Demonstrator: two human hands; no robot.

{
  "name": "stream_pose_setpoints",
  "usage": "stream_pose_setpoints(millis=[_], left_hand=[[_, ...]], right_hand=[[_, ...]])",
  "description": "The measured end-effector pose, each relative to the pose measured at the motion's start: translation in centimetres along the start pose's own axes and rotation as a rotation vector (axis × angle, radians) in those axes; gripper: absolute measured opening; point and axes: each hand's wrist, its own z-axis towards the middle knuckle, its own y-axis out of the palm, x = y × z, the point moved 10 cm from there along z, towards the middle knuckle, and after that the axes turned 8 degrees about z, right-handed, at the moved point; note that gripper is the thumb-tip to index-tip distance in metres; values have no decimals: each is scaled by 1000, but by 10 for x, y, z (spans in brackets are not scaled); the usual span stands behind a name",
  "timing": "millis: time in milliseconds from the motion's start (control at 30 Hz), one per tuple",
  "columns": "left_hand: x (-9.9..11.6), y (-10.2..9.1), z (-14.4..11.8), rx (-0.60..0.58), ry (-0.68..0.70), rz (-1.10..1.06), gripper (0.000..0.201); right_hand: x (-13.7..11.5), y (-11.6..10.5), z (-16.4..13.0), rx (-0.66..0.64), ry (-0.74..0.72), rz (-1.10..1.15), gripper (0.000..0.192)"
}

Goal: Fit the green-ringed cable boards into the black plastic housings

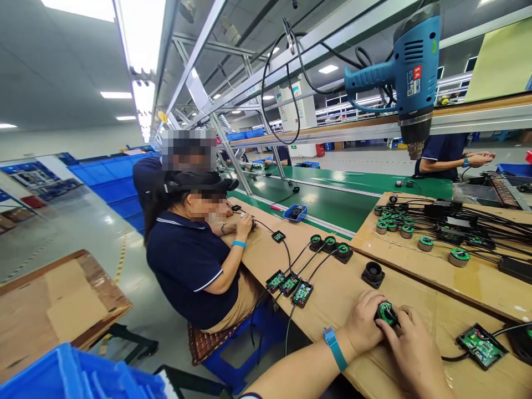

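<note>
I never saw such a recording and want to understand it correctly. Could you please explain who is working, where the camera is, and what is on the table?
There is no robot here: you see a person's own two bare hands. The one picture comes from a camera worn on that person's head, looking forward and down. The left hand, with a blue band at its wrist, and the right hand together hold a small green-topped round part. Beneath them is a brown-covered table. Near the hands lie a black part with a square base and an open electronics box. Farther left lie three more open boxes. The seated person is a co-worker.
</note>
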Motion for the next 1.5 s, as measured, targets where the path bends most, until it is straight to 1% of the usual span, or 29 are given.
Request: stream_pose_setpoints(millis=[100, 167, 233, 300, 367, 433, 467, 500, 533, 567, 667, 700, 733, 833, 867, 967, 1000, 1033, 1100, 1133, 1167, 1233, 1300, 1400, 1433, 1500], left_hand=[[-7, 1, 0, -20, -63, -60, 55], [-10, 5, -1, -42, -88, -90, 56], [-12, 11, -1, -82, -96, -102, 57], [-15, 19, -3, -147, -109, -116, 64], [-19, 26, -6, -214, -151, -161, 85], [-21, 29, -8, -262, -199, -244, 115], [-21, 28, -8, -264, -215, -295, 126], [-21, 25, -8, -245, -224, -345, 130], [-21, 19, -7, -206, -228, -383, 130], [-21, 13, -6, -155, -229, -408, 126], [-25, -5, -6, -14, -246, -408, 110], [-27, -8, -6, 8, -256, -397, 106], [-28, -9, -7, 20, -267, -391, 102], [-32, -10, -10, 41, -313, -388, 93], [-34, -10, -11, 43, -325, -394, 89], [-38, -7, -12, 43, -331, -421, 83], [-39, -7, -12, 39, -332, -423, 82], [-41, -6, -12, 34, -334, -419, 81], [-42, -6, -13, 14, -335, -390, 78], [-42, -7, -13, 4, -329, -362, 76], [-40, -9, -13, -8, -312, -325, 75], [-31, -11, -13, -38, -231, -226, 74], [-17, -11, -12, -76, -104, -105, 72], [3, 0, -12, -152, 62, 57, 71], [7, 6, -12, -171, 89, 97, 73], [10, 18, -8, -190, 98, 144, 79]], right_hand=[[-3, 1, -2, 12, -76, 26, 49], [-2, 3, -4, 0, -114, 43, 46], [1, 6, -3, -27, -129, 59, 41], [7, 7, 1, -59, -113, 62, 37], [11, 8, 7, -109, -87, 56, 33], [13, 7, 14, -170, -87, 43, 31], [12, 5, 16, -198, -99, 36, 30], [11, 2, 18, -208, -117, 27, 30], [10, -3, 20, -193, -138, 20, 31], [9, -10, 20, -142, -160, 16, 34], [13, -36, 17, 111, -171, -3, 45], [14, -39, 16, 151, -155, -14, 45], [16, -37, 15, 132, -135, -27, 43], [16, -23, 16, -54, -59, -59, 39], [15, -24, 16, -70, -33, -64, 40], [10, -36, 18, -14, 41, -81, 43], [9, -33, 18, -39, 73, -90, 42], [9, -26, 17, -100, 114, -97, 41], [10, -10, 15, -271, 190, -100, 39], [9, -7, 14, -346, 212, -93, 40], [8, -9, 15, -401, 216, -88, 43], [9, -26, 17, -471, 184, -102, 50], [22, -53, 16, -521, 160, -176, 56], [61, -88, 4, -603, 181, -365, 63], [74, -95, -2, -626, 191, -425, 66], [94, -101, -12, -647, 191, -516, 64]])
